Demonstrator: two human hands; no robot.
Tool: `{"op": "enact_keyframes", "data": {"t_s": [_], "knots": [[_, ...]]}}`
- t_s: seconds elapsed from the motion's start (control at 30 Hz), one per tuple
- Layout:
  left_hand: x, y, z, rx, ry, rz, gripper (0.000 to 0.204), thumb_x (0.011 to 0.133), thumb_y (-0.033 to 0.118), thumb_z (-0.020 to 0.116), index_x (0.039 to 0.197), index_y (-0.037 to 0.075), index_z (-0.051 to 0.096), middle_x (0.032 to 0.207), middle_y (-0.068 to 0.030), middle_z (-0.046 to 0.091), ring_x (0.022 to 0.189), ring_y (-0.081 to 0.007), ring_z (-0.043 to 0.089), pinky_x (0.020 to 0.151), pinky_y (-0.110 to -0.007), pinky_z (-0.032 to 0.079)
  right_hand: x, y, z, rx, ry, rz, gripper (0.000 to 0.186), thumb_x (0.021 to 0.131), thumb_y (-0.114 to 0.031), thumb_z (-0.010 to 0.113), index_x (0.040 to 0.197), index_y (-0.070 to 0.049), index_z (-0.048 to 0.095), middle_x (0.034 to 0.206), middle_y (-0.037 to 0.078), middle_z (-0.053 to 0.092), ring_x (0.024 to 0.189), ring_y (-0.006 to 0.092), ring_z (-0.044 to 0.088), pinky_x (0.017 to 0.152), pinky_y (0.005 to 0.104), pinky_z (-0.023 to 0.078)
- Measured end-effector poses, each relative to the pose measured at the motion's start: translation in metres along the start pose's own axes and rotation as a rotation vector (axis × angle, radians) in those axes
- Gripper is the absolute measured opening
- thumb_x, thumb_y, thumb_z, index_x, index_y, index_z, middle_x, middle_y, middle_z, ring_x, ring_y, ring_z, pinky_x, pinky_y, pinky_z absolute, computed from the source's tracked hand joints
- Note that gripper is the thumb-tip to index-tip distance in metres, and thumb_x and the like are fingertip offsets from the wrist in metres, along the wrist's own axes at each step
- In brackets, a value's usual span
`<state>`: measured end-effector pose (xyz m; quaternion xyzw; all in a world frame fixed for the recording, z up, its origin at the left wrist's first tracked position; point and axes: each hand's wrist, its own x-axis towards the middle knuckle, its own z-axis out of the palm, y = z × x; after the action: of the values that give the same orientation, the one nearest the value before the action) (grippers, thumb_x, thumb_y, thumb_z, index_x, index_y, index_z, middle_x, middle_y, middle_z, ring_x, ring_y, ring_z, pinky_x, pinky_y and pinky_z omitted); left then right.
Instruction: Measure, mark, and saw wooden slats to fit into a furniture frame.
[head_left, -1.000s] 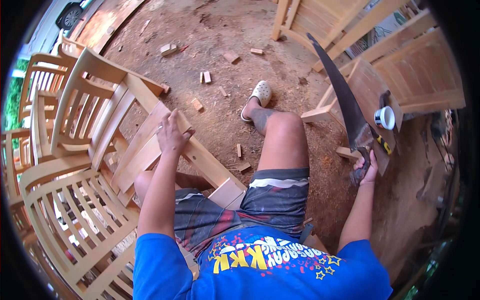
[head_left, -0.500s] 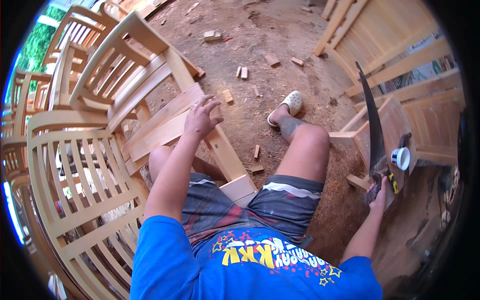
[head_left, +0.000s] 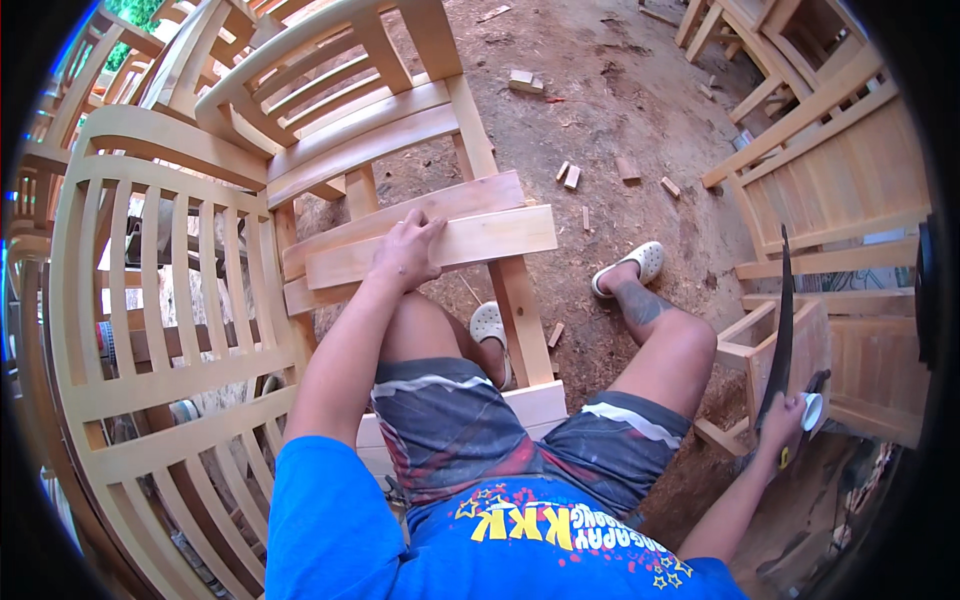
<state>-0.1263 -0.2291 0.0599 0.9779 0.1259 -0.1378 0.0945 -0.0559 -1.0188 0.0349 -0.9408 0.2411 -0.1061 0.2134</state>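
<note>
My left hand [head_left: 408, 250] grips a pale wooden board [head_left: 485, 238], fingers over its top and thumb at the near edge. That board lies across an unfinished wooden seat frame [head_left: 518, 300], beside a pinker board [head_left: 455, 200]. Its right end juts beyond the pinker one. On my right, my right hand [head_left: 782, 425] is closed among tools on a low wooden stand [head_left: 800, 345]. A handsaw blade [head_left: 780, 325] rises beside it, and a white cup [head_left: 812, 410] sits by the fingertips. What these fingers hold is hidden. A yellow-marked tool [head_left: 784, 458] shows below the wrist.
Slatted chair backs [head_left: 180, 370] crowd the left, with another slatted panel [head_left: 330, 80] beyond the boards. Wood offcuts [head_left: 628, 168] lie on the sawdust-covered ground ahead. Wooden furniture panels [head_left: 840, 190] stand at the right. My foot in a pale clog [head_left: 650, 262] rests between.
My left hand has come down from above the boards and closed on the pale one. My right hand has shifted from below the saw blade toward the cup. The whole view has swung leftward.
</note>
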Motion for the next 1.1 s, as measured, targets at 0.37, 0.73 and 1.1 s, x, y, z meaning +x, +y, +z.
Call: {"op": "enact_keyframes", "data": {"t_s": [0.37, 0.73, 1.1], "knots": [[0.078, -0.105, -0.062, 0.032, 0.023, -0.208, 0.087, 0.074, 0.02, 0.081, 0.155, 0.013, 0.049, 0.136, -0.0187, 0.054, 0.124, -0.0374, 0.061, 0.105, -0.044, 0.055, -0.127, -0.299, 0.128, -0.115, -0.317, -0.717, 0.042, 0.09, -0.008, 0.068, 0.131, -0.002, 0.061, 0.115, 0.019, 0.064, 0.106, 0.0342, 0.064, 0.096, 0.0436, 0.052], [0.11, -0.165, -0.024, 0.016, -0.033, -0.128, 0.087, 0.071, 0.012, 0.077, 0.153, 0.01, 0.05, 0.133, -0.0207, 0.057, 0.12, -0.0374, 0.062, 0.104, -0.041, 0.055, -0.128, -0.329, 0.136, -0.052, -0.373, -0.572, 0.041, 0.088, -0.008, 0.068, 0.128, -0.001, 0.063, 0.113, 0.018, 0.065, 0.104, 0.0331, 0.065, 0.095, 0.044, 0.052], [0.105, -0.178, -0.007, -0.08, 0.047, -0.071, 0.076, 0.072, 0.014, 0.079, 0.144, 0.013, 0.055, 0.127, -0.0215, 0.059, 0.116, -0.0414, 0.063, 0.102, -0.046, 0.053, -0.132, -0.331, 0.142, -0.085, -0.37, -0.579, 0.037, 0.088, -0.011, 0.069, 0.124, -0.002, 0.064, 0.114, 0.019, 0.066, 0.106, 0.0351, 0.066, 0.095, 0.044, 0.053]]}}
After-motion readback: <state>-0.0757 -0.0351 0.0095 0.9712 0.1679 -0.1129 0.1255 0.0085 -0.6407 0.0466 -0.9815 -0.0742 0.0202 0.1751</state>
